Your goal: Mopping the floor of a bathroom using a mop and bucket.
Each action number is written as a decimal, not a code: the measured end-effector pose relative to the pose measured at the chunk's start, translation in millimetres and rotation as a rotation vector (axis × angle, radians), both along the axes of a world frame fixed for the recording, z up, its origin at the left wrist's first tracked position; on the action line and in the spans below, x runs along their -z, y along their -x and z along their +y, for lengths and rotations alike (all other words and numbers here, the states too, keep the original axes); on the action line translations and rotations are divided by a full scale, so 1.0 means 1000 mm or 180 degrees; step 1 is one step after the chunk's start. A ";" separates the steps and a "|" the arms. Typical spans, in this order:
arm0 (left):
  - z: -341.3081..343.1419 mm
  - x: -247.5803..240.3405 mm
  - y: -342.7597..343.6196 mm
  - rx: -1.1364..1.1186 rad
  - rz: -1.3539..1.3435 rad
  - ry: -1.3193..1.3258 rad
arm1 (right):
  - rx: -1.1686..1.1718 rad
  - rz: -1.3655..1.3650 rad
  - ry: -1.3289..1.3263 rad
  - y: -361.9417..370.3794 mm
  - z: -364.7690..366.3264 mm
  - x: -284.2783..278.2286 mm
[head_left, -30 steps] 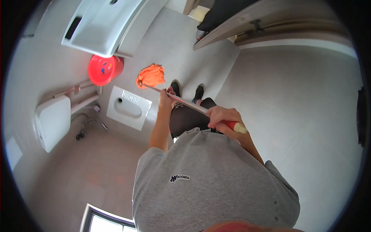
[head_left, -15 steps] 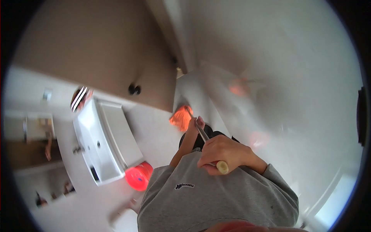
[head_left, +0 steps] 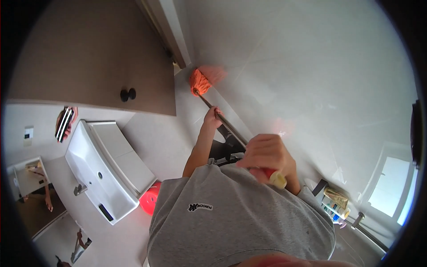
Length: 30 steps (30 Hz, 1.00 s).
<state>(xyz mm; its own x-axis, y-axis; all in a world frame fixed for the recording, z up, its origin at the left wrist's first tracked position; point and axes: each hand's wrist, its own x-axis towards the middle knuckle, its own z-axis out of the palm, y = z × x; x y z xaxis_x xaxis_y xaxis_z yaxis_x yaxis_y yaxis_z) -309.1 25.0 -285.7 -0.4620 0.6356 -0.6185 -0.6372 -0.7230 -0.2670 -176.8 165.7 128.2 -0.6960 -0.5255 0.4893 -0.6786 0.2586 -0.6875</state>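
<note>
I hold a mop in both hands. Its orange mop head (head_left: 200, 82) lies on the floor ahead, beside the foot of the wall and just past the door's edge. My left hand (head_left: 212, 117) is closed round the metal handle (head_left: 231, 129) partway down. Nearer my body, my right hand (head_left: 267, 153) grips the handle close to its upper end, slightly blurred. A pale yellow cap (head_left: 278, 180) at the handle's end sticks out below that hand. The handle slants from my chest away to the far left.
A brown door (head_left: 93, 58) with black knobs (head_left: 128, 95) fills the upper left. On the left are a white washbasin (head_left: 100, 171) and a red bucket (head_left: 150, 200). A glossy wall (head_left: 302, 66) runs along the right; a rack of bottles (head_left: 336, 204) hangs at lower right.
The mop head has moved forward and a little left, to the foot of the wall. My left hand has reached forward with the handle; my right hand has moved slightly right and forward.
</note>
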 end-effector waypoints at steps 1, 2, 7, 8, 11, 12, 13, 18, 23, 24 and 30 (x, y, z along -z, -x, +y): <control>-0.023 0.020 -0.013 -0.0105 0.0041 0.0017 | -0.0039 -0.0319 -0.0021 0.003 -0.011 0.005; -0.035 0.022 -0.025 -0.0139 -0.0039 -0.0032 | -0.0070 -0.0398 -0.0073 0.007 -0.020 0.015; -0.100 0.055 -0.105 -0.0262 -0.0357 0.0478 | -0.0146 -0.1271 0.0607 0.009 -0.062 0.064; -0.115 0.064 -0.117 -0.0290 -0.0698 0.0577 | -0.0030 -0.1426 0.0811 0.009 -0.072 0.078; -0.186 0.116 -0.181 -0.0487 -0.0482 0.0704 | -0.0248 -0.2175 0.1117 0.000 -0.120 0.121; -0.199 0.127 -0.198 -0.0499 -0.0614 0.0803 | -0.0215 -0.2602 0.1384 -0.004 -0.131 0.136; -0.216 0.137 -0.212 -0.0462 -0.0675 0.0810 | -0.0211 -0.2576 0.1493 -0.007 -0.140 0.148; -0.266 0.175 -0.281 -0.0499 -0.0794 0.1072 | 0.0301 -0.3454 0.1366 -0.049 -0.150 0.200; -0.334 0.291 -0.378 0.0240 0.0815 0.3088 | -0.0460 -0.3599 0.1329 -0.081 -0.166 0.211; -0.324 0.289 -0.379 0.0338 0.0635 0.3070 | -0.0383 -0.3627 0.1120 -0.086 -0.165 0.204; -0.207 0.216 -0.311 -0.0558 -0.1217 0.1803 | 0.0104 -0.2982 0.1500 -0.081 -0.075 0.163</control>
<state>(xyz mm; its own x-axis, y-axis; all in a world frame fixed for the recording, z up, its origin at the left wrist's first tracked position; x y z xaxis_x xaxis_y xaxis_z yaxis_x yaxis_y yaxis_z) 1.7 -182.5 -501.3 -0.2124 0.1039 -0.9716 -0.4352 -0.9003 -0.0011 -95.6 90.9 -34.8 -0.9125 -0.3960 -0.1025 0.1798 -0.1632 -0.9701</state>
